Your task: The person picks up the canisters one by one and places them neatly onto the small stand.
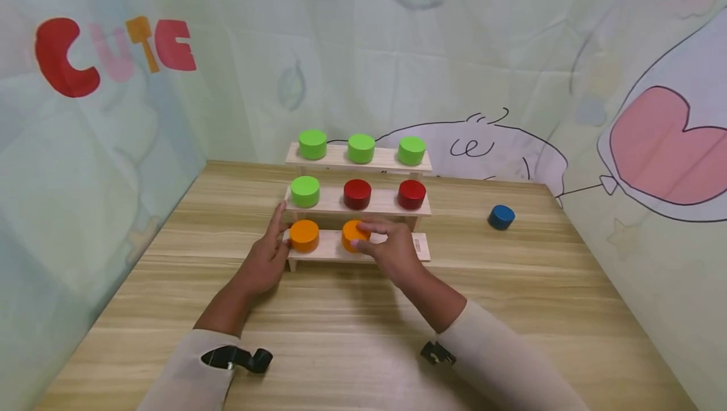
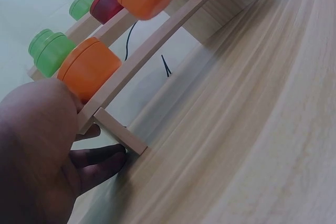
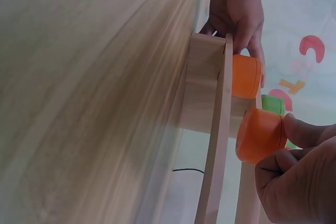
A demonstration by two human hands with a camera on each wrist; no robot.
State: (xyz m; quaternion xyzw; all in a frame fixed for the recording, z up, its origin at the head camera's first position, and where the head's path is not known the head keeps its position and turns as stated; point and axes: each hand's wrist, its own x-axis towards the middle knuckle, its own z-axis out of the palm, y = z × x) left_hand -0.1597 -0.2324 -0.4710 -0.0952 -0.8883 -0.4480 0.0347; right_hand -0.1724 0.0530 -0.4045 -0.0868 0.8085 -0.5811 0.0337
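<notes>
A three-tier wooden stand [image 1: 386, 247] stands on the table. My right hand [image 1: 394, 253] pinches an orange lidded tub [image 3: 260, 136] between thumb and fingers, a little above the bottom shelf, with a gap below it in both wrist views. At the stand's left end, my left hand [image 1: 267, 262] grips the bottom shelf, some fingers reaching beneath it [image 2: 102, 163]. Beside that hand sits a second orange tub [image 1: 304, 237]. The middle shelf carries a green tub [image 1: 305, 192] and two red tubs [image 1: 357, 195]. Three green tubs [image 1: 361, 149] line the top shelf.
A blue tub [image 1: 502, 217] lies apart on the wood-grained table [image 1: 511, 310], right of the stand. Printed curtains [image 1: 341, 38] hang close behind the table and along both sides. Dark straps [image 1: 235, 358] cross both light sleeves.
</notes>
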